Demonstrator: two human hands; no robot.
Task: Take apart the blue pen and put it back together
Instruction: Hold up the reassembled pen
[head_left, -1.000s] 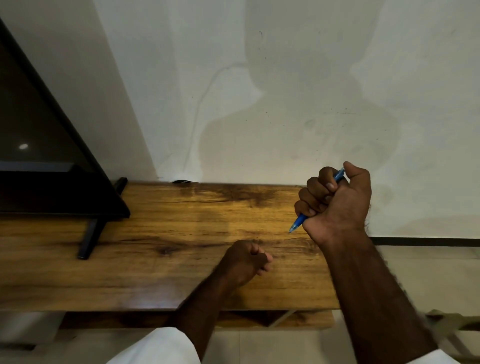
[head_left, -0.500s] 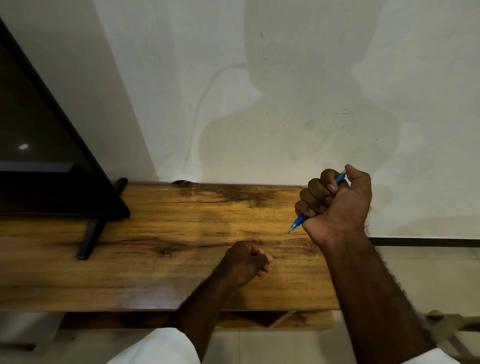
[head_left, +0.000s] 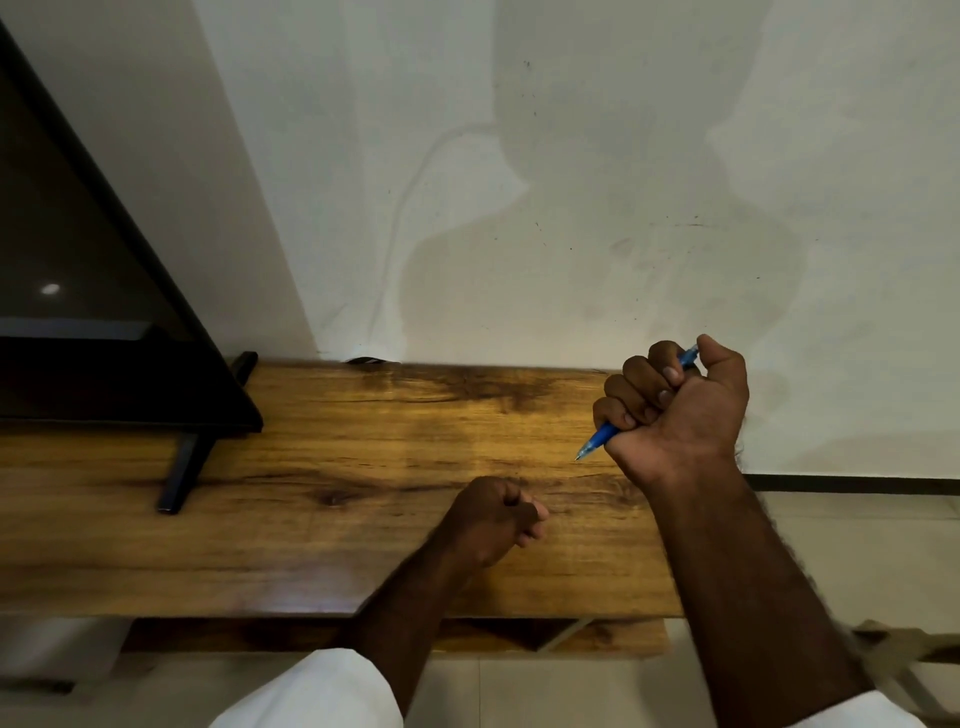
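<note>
My right hand (head_left: 680, 410) is raised above the right end of the wooden table (head_left: 311, 467), closed in a fist around the blue pen (head_left: 597, 441). The pen's tip points down and left; its top end pokes out beside my thumb, and the barrel's middle is hidden in my fist. My left hand (head_left: 493, 517) rests on the table below and left of it, fingers curled shut with nothing visible inside.
A black TV (head_left: 93, 312) on a stand foot (head_left: 182, 467) occupies the table's left end. A white wall rises right behind the table. The table's right edge lies under my right forearm, with floor beyond.
My right hand has dropped very slightly with the pen. The left hand has stayed in place.
</note>
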